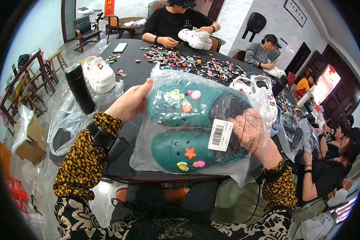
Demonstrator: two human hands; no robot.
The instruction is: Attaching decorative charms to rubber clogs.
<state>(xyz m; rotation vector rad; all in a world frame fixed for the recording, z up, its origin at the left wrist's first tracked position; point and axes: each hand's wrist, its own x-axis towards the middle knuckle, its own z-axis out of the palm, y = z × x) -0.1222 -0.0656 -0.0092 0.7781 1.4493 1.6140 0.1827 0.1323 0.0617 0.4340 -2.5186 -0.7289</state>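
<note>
Between my hands a pair of green clogs (pixel 176 148) lies in a clear plastic bag (pixel 140 160), above the table's near edge. Small charms decorate the clogs: flip-flops, pink pieces, an orange starfish (pixel 190 153). A white barcode label (pixel 221 135) shows near the heel openings. My left hand (pixel 130 100) grips the bag's left side, thumb up, its other fingers partly hidden behind it. My right hand (pixel 250 130) shows through the plastic at the right end, fingers curled at the clogs' heels; whether it is inside the bag I cannot tell.
The dark round table (pixel 128 72) bears a spread of loose charms (pixel 188 62), a black bottle (pixel 80 88), white clogs (pixel 99 76) and a white phone (pixel 120 47). Across it a person (pixel 180 24) holds a white clog. Other people work at the right. A cardboard box (pixel 32 140) stands at left.
</note>
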